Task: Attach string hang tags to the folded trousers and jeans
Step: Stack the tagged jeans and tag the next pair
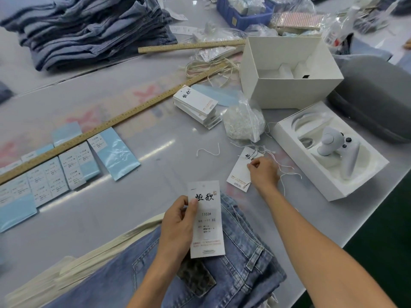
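while left hand [178,227] grips tag [206,221] | ruler [111,123], box [289,72] beyond

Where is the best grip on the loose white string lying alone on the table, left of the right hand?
Probably at one free end of the loose string, pinched from above: it lies flat in an open curve on the bare table, apart from the tangle by the right hand.

Jeans [233,274] cut off below

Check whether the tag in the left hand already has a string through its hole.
No, the hang tag held by the left hand shows an empty hole at its top.
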`<action>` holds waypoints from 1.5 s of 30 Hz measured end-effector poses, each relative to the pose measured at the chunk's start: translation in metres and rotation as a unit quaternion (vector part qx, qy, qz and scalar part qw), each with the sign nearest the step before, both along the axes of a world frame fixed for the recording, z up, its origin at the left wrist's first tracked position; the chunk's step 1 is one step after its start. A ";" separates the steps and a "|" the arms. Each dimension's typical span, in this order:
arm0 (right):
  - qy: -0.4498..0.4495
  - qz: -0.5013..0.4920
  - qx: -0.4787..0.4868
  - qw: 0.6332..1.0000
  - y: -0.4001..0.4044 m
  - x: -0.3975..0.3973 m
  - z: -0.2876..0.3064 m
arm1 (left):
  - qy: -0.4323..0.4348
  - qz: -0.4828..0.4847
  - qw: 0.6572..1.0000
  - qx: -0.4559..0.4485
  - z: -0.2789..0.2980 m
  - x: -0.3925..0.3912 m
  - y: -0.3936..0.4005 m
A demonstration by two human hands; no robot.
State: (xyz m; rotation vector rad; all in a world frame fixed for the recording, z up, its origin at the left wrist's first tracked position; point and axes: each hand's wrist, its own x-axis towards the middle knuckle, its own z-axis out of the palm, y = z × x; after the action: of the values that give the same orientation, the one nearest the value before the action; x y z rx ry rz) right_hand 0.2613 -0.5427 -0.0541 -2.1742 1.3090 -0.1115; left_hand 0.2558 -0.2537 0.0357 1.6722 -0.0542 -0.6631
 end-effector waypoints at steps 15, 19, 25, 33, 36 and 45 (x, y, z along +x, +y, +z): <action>-0.324 0.160 0.108 0.926 0.162 -0.055 0.142 | -0.065 0.040 0.997 -0.025 0.020 0.004 0.006; -0.274 0.222 0.034 0.935 0.186 -0.060 0.146 | -0.084 0.066 0.992 -0.074 0.029 -0.003 0.012; -0.230 0.236 -0.082 0.940 0.193 -0.060 0.151 | -0.098 0.072 0.986 -0.111 0.039 -0.013 0.019; -0.221 0.271 -0.137 0.927 0.200 -0.064 0.163 | -0.139 0.030 0.984 -0.110 0.050 -0.017 0.026; -0.211 0.281 -0.143 0.925 0.201 -0.067 0.163 | -0.139 0.041 0.983 -0.112 0.052 -0.017 0.031; -0.233 0.296 -0.121 0.918 0.210 -0.072 0.165 | 0.051 0.099 0.969 -0.218 0.055 -0.013 0.041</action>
State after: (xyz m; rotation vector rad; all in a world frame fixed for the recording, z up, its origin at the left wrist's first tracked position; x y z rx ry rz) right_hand 0.1890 -0.3327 0.1111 -2.4481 0.3603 -0.5325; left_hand 0.2431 -0.2130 0.0909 1.1991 0.0386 -0.5383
